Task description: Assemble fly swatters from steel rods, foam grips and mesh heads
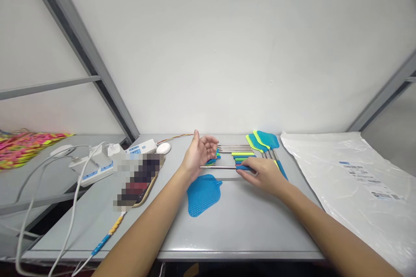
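Note:
In the head view my right hand (264, 175) is closed on the blue grip of a fly swatter handle (224, 167). Its thin metal rod points left, and the rod's tip meets the edge of my left palm or lies just in front of it; I cannot tell which. My left hand (202, 153) is open, palm turned to the right with fingers loosely curved. Below it a blue perforated fly swatter head (204, 195) lies flat, its short socket pointing right. More swatter heads (212, 161) are partly hidden behind my left hand.
Behind my hands lie several metal rods (237, 148) and green and blue grips (243, 154). Assembled fly swatters (267, 139) rest at the back right, near a white plastic mailer (344, 173). A phone (143, 181), power strip (97, 173) and cables occupy the left.

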`<state>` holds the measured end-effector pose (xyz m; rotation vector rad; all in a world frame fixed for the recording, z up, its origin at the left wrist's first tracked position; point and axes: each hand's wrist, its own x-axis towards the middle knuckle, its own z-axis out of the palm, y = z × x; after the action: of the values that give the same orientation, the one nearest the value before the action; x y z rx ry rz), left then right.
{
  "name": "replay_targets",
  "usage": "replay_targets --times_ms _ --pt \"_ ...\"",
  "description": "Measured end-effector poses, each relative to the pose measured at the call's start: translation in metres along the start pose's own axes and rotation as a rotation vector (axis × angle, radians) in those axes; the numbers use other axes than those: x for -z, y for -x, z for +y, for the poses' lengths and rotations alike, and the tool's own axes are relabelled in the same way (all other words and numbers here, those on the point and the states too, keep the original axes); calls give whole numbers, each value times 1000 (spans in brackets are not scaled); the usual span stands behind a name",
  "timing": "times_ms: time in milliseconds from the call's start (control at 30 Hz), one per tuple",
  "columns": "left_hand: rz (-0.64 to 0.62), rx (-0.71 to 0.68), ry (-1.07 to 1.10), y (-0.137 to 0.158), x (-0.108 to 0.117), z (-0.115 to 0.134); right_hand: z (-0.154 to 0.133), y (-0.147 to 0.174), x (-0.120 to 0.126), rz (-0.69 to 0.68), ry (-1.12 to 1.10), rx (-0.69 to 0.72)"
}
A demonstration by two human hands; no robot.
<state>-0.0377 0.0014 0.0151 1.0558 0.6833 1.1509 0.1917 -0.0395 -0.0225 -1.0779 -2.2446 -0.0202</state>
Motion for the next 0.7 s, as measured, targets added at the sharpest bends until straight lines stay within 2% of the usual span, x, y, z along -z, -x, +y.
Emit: replay_targets --times_ms 167,500,700 --pt "-23 15 -26 0 -1 -6 0 1 -2 -17 2 4" --pt "29 17 -120 0 -7 -19 5 3 -9 -18 60 9" --pt "-1 2 -192 1 -10 -29 7 3 -5 -4 100 32"
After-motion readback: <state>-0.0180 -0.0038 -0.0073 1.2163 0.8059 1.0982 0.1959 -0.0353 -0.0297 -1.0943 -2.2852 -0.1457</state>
